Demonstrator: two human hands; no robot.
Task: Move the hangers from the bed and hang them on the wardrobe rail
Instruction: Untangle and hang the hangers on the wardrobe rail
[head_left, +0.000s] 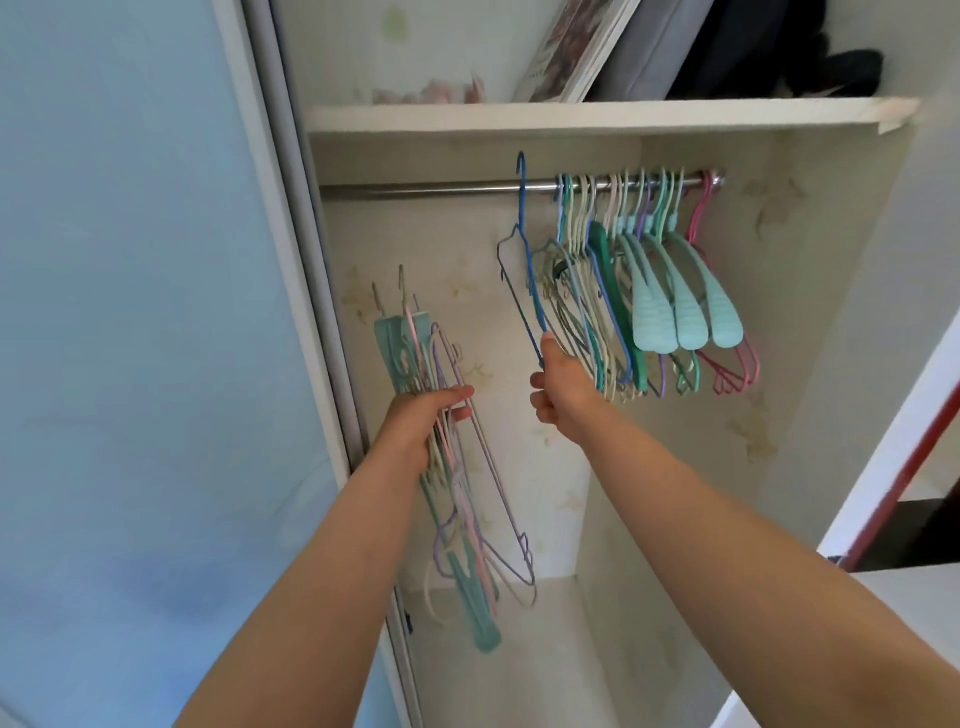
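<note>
Head view shows the right hand (558, 387) pinching a blue hanger (524, 254), its hook seemingly just above the wardrobe rail (415, 188), while the left hand (426, 421) grips a bundle of hangers (447, 441); next it must be lowered on.

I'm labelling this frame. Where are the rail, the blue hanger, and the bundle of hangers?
rail (426, 188): head view, bare stretch left of the hangers.
blue hanger (523, 208): head view, neck below the hook.
bundle of hangers (395, 353): head view, upper teal part.
</note>
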